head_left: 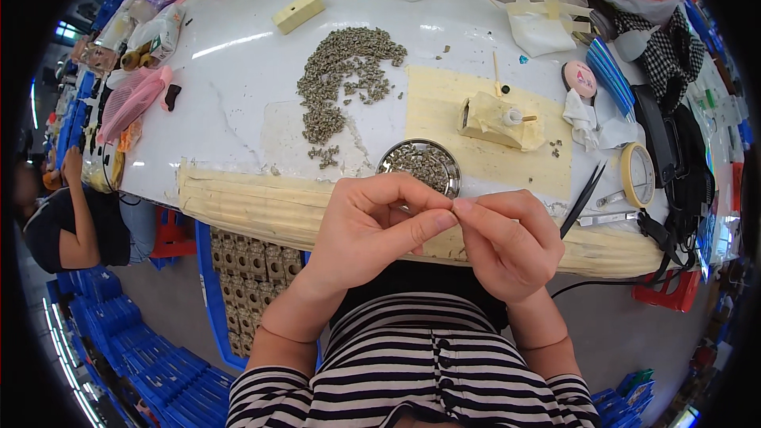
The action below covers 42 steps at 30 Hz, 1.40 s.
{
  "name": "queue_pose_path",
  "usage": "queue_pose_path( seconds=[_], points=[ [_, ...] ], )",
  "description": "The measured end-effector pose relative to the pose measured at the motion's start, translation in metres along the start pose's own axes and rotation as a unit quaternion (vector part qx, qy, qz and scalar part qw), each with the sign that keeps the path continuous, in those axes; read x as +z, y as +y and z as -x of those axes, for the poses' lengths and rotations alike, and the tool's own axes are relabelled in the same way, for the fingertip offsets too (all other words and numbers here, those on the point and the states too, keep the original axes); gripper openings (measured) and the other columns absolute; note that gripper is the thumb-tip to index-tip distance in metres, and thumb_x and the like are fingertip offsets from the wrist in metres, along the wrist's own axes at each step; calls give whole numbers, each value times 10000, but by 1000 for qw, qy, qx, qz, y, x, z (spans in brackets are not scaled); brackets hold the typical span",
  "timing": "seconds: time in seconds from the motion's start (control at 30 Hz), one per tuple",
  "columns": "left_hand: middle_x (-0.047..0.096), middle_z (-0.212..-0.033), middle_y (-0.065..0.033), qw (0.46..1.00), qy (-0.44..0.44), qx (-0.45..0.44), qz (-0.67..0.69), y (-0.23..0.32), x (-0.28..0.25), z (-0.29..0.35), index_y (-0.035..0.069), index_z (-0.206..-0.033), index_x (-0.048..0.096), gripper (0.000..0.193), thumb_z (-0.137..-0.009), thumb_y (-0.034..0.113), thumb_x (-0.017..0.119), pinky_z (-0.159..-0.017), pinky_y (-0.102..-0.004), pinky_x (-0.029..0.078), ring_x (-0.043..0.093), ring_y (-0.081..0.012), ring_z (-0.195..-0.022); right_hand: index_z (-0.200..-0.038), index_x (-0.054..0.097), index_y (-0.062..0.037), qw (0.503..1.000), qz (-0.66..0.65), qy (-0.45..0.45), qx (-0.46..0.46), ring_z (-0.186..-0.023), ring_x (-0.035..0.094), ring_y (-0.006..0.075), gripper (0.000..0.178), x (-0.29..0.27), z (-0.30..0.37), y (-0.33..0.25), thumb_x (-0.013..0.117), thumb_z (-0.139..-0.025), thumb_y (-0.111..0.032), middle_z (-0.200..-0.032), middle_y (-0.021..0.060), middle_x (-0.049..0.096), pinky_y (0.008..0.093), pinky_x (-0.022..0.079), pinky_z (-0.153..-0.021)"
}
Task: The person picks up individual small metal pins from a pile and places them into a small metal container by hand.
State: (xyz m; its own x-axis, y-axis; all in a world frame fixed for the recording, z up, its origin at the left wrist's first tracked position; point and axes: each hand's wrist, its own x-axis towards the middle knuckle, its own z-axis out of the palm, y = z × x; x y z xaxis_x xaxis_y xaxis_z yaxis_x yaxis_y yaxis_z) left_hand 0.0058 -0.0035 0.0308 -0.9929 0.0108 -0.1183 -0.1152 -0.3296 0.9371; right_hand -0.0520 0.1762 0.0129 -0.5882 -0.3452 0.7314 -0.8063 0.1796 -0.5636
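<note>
My left hand (380, 222) and my right hand (511, 239) meet fingertip to fingertip above the table's padded front edge. Both are closed in a pinch; whatever they grip between them is too small to make out. Just beyond my left hand stands a round metal dish (456, 176) holding many small metal parts. Farther off, a large heap of similar small grey metal parts (337, 63) spreads over the white tabletop, with a few loose ones at its near end.
A tape-wrapped block (499, 123) sits on a yellowish sheet (428, 95). To the right lie black tweezers (583, 200), a tape roll (637, 174) and a metal blade-like tool (609, 219). A blue tray of metal pieces (208, 269) is below the table's edge. Another person (75, 218) sits at left.
</note>
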Motion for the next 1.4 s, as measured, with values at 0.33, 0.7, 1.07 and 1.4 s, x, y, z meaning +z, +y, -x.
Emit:
queue_pose_path(
  seconds=[0.33,0.7,1.07,1.4],
  points=[
    [667,-904,-66,999,12,34,-35,4,3,3,-54,-958,695,82,-877,-60,710,-593,-182,510,621,-68,-747,-962,754,-20,995,-68,-22,75,-721,669,187,232,-1,-4,-6,797,-749,61,-856,97,694,272,527,-597],
    [677,-894,-85,974,13,110,-197,8,2,3,-40,-928,717,108,-827,-74,735,-662,-209,510,638,-99,-765,-954,745,-15,988,-94,-53,111,-731,681,199,223,-6,-5,-3,788,-756,77,-861,103,696,277,540,-636],
    [695,-885,-95,940,55,222,-252,3,9,4,-25,-937,727,142,-807,-81,739,-653,-223,511,642,-113,-750,-932,731,-13,996,-46,-20,75,-722,686,206,243,-1,-2,-5,806,-722,84,-847,107,704,278,545,-623],
    [692,-904,-105,969,51,158,-181,-4,9,7,-28,-955,723,161,-804,-75,750,-679,-227,524,654,-119,-778,-966,722,-11,998,-29,-15,45,-736,687,214,265,0,-1,-4,805,-729,75,-868,111,704,281,548,-619]
  ],
)
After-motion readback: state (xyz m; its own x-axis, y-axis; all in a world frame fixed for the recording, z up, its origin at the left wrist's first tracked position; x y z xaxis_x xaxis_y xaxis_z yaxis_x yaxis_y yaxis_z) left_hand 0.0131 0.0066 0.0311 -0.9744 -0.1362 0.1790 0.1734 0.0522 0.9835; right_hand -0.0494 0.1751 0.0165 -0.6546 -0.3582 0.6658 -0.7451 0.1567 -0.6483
